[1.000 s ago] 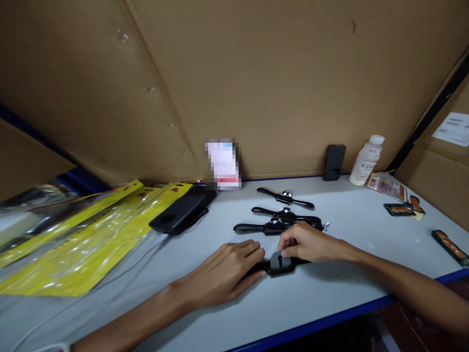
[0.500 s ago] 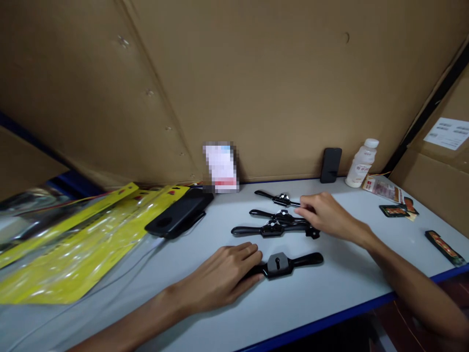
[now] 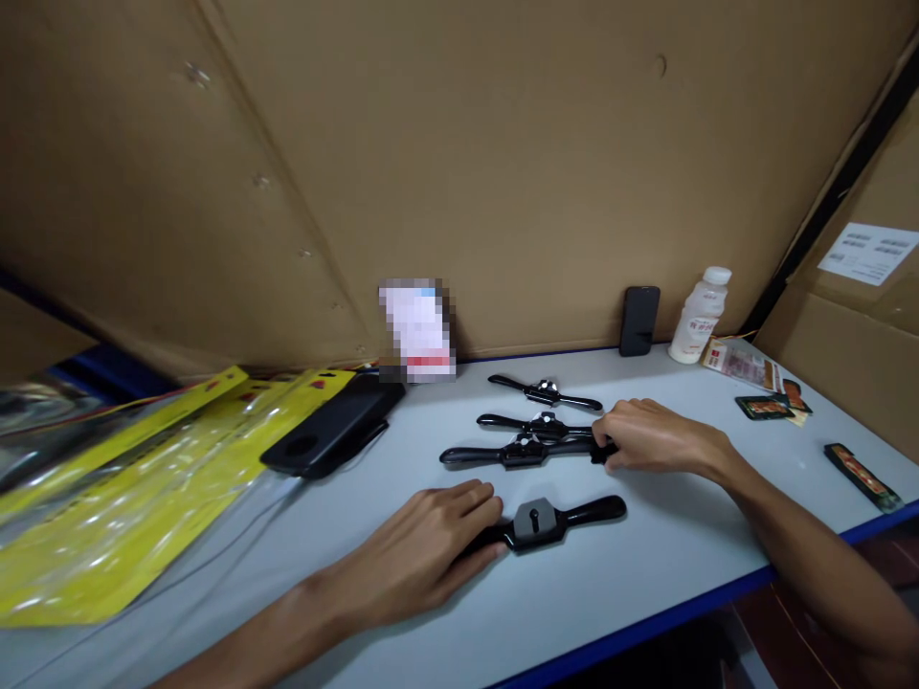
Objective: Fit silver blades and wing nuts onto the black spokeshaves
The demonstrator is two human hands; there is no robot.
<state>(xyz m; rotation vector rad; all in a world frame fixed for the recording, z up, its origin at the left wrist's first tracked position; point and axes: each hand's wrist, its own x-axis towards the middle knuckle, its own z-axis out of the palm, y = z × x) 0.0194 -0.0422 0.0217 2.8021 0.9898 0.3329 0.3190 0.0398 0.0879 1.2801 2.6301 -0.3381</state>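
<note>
My left hand is closed around the left handle of a black spokeshave near the front of the table. The spokeshave's grey blade lies face up with a slot in its middle. Behind it, three more black spokeshaves lie in a row: a near one, a middle one and a far one. At the right ends of the near two, my right hand pinches a small black metal cap, mostly hidden by the fingers.
Yellow blister packs cover the left side beside a black power bank. A blurred-out upright item leans on the cardboard wall. A phone, a bottle and small packets stand or lie at the right.
My right hand has left the far spokeshave's handle and come forward onto the small black cap. My left hand keeps its hold. The view has shifted slightly.
</note>
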